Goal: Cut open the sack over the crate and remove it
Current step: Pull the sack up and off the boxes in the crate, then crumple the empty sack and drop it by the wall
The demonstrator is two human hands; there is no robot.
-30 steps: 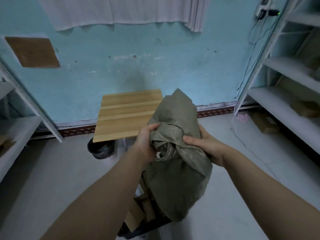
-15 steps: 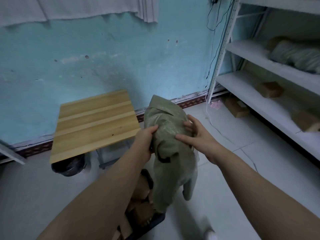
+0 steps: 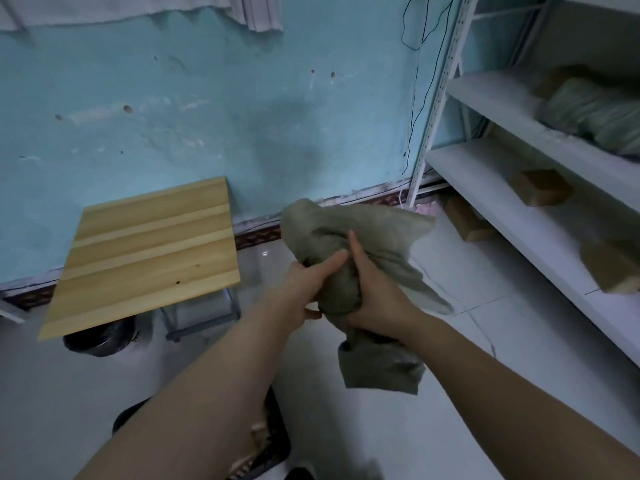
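Woven sack (image 3: 349, 244): off the black crate (image 3: 273, 441), bunched in midair and gripped by left hand (image 3: 304, 289) and right hand (image 3: 374, 299); removal apparently done, only setting-down left.

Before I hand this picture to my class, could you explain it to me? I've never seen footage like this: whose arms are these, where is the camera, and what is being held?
There is no machine here. The picture comes from a wide-angle camera worn on a person's head, looking forward and down, so the two bare arms reaching in from the bottom are the wearer's own.

Both hands grip a crumpled grey-green sack, bunched up in mid-air. The left hand squeezes it from one side, the right hand from the other; loose ends hang below and stick out above.

Under the left forearm, at the bottom edge, a dark crate shows, mostly hidden. The sack no longer covers it.

Around them: a small wooden table against a blue wall, a dark bin under it, and white shelves holding brown blocks.
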